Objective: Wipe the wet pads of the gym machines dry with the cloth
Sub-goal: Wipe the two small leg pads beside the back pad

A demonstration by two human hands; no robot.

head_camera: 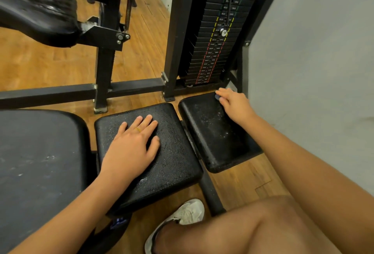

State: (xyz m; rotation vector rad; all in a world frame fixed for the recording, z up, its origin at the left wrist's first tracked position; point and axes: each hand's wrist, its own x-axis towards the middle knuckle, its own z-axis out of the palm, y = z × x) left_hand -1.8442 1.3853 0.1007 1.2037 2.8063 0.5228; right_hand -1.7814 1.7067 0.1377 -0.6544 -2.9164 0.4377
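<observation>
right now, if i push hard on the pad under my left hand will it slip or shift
Probably slick: droplets bead on the middle pad around the left hand. It likely won't shift, seeming fixed to the metal bar beneath.

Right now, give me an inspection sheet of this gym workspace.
Surface: middle pad beaded with droplets; right pad speckled wet.
Job's things: small blue-grey bit under right fingers, possibly the cloth.
Clutter: nothing seen.
Hands: left hand flat on middle pad; right hand at right pad's far corner.
Cables: dark line, maybe a cable, down the weight stack.
Surroundings: wood floor, grey wall, white shoe.
</observation>
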